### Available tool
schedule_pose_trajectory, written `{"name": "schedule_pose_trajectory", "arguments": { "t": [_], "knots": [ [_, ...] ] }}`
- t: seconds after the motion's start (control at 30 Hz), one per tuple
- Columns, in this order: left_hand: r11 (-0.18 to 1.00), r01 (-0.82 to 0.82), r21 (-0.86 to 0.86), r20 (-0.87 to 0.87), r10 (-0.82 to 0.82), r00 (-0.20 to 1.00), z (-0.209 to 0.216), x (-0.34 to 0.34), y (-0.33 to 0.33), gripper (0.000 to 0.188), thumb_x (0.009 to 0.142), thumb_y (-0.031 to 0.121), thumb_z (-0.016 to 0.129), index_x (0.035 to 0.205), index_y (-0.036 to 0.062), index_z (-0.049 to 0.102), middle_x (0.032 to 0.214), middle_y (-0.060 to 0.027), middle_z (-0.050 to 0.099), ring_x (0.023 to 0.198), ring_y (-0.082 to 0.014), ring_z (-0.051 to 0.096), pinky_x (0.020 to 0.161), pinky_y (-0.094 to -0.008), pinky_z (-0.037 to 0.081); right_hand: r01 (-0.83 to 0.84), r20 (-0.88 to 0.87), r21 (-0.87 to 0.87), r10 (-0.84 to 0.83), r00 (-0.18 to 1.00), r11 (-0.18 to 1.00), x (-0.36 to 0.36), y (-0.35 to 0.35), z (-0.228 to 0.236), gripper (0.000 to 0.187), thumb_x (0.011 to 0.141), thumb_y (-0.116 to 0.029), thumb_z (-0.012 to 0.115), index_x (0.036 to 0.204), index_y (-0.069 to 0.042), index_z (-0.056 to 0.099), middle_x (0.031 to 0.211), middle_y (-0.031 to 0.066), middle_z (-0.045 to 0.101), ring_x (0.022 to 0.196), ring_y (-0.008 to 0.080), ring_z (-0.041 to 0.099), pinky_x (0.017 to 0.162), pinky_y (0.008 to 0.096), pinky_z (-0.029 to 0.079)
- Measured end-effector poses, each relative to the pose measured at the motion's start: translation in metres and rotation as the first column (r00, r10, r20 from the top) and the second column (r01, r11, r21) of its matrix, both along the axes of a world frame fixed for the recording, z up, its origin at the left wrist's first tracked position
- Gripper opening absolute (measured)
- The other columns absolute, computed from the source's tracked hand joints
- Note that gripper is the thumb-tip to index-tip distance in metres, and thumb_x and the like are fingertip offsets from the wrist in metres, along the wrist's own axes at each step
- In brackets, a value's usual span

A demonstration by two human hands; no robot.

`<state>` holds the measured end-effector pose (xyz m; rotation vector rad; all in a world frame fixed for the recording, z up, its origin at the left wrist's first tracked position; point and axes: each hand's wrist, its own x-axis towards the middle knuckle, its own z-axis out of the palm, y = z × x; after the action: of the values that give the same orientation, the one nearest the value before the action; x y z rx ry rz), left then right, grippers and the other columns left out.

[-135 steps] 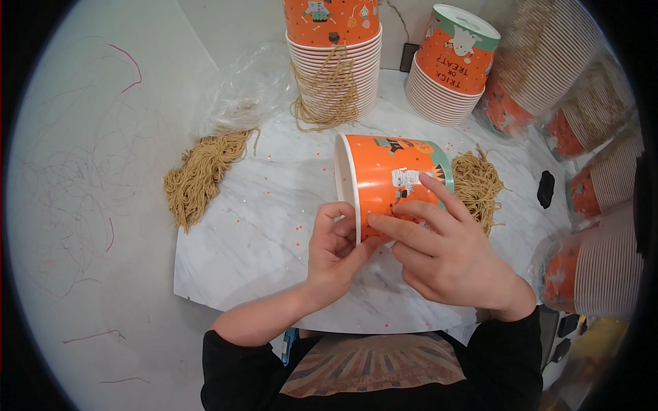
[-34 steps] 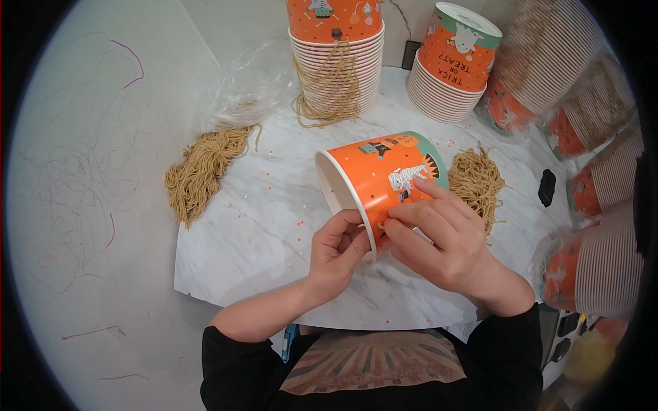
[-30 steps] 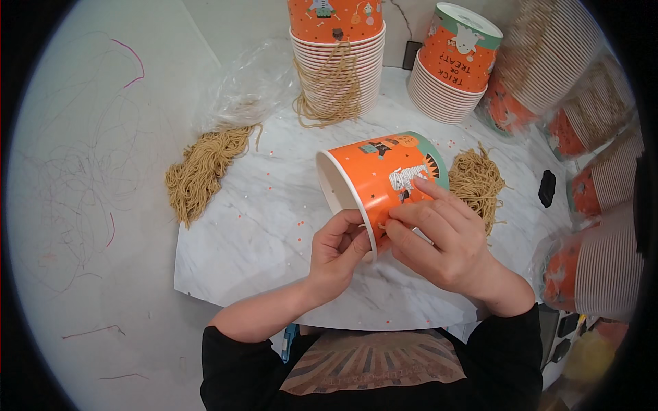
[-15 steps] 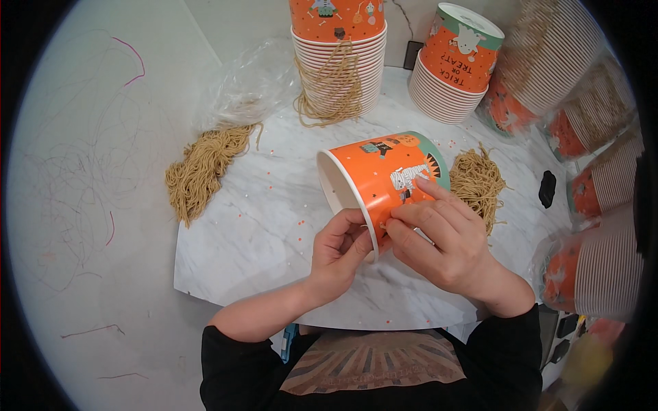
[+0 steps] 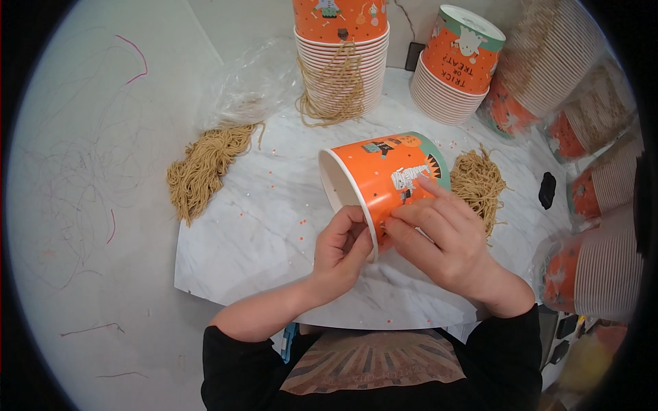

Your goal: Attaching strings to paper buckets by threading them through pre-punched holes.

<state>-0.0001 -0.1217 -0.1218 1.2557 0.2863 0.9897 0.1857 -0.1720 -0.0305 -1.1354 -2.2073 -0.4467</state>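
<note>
Bucket (image 5: 373,181), orange, tipped sideways mid-frame, mouth facing left; visible inner wall white, deeper inside hidden. Left hand (image 5: 340,248) has fingers closed on its near rim. Right hand (image 5: 445,240) has fingers bent against the outer wall; can't tell if they pinch anything. Upper left: clear bag (image 5: 255,85), string bundle (image 5: 205,171) spilling out. Upper centre: nested bucket stack (image 5: 343,72), upside down, string draped down its side. Right edge: clear wrappers (image 5: 606,264) holding more nested buckets.
</note>
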Motion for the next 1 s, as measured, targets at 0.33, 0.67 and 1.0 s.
{"name": "schedule_pose_trajectory", "arguments": {
  "t": [0.33, 0.67, 1.0],
  "knots": [
    [0.288, -0.499, 0.818, 0.074, 0.806, 0.587, 0.013, -0.01, 0.014, 0.009, 0.082, 0.013, 0.069, 0.089, 0.0093, 0.064, 0.13, -0.0139, 0.049, 0.117, -0.0408, 0.052, 0.106, -0.0489, 0.037, 0.14, -0.07, -0.212, -0.158, 0.985, 0.967, 0.014, -0.008, 0.015, 0.026, 0.073, -0.01, 0.076, 0.097, -0.009, 0.069, 0.09, 0.0038, 0.066, 0.081, 0.0243, 0.067, 0.078, 0.0363, 0.058],
    [0.221, -0.095, 0.971, -0.085, 0.686, 0.723, 0.106, -0.007, 0.017, 0.01, 0.084, 0.005, 0.064, 0.092, 0.0114, 0.062, 0.095, 0.0001, 0.072, 0.093, -0.0227, 0.072, 0.109, -0.0526, 0.04, -0.557, -0.872, -0.467, -0.252, 0.419, 0.687, 0.03, -0.011, 0.025, 0.011, 0.095, -0.005, 0.066, 0.103, 0.003, 0.068, 0.091, 0.0043, 0.072, 0.081, 0.0069, 0.067, 0.07, 0.0222, 0.052],
    [0.757, 0.199, 0.622, -0.691, 0.411, 0.594, 0.146, 0.012, -0.005, 0.006, 0.092, 0.001, 0.063, 0.097, -0.0008, 0.06, 0.084, -0.0086, 0.068, 0.064, -0.0157, 0.067, 0.06, -0.0279, 0.053, -0.575, -0.832, -0.537, -0.275, 0.482, 0.618, 0.036, -0.013, 0.025, 0.018, 0.09, -0.013, 0.072, 0.097, 0.003, 0.073, 0.085, 0.0055, 0.073, 0.079, 0.0087, 0.068, 0.074, 0.0241, 0.056]
  ]
}}
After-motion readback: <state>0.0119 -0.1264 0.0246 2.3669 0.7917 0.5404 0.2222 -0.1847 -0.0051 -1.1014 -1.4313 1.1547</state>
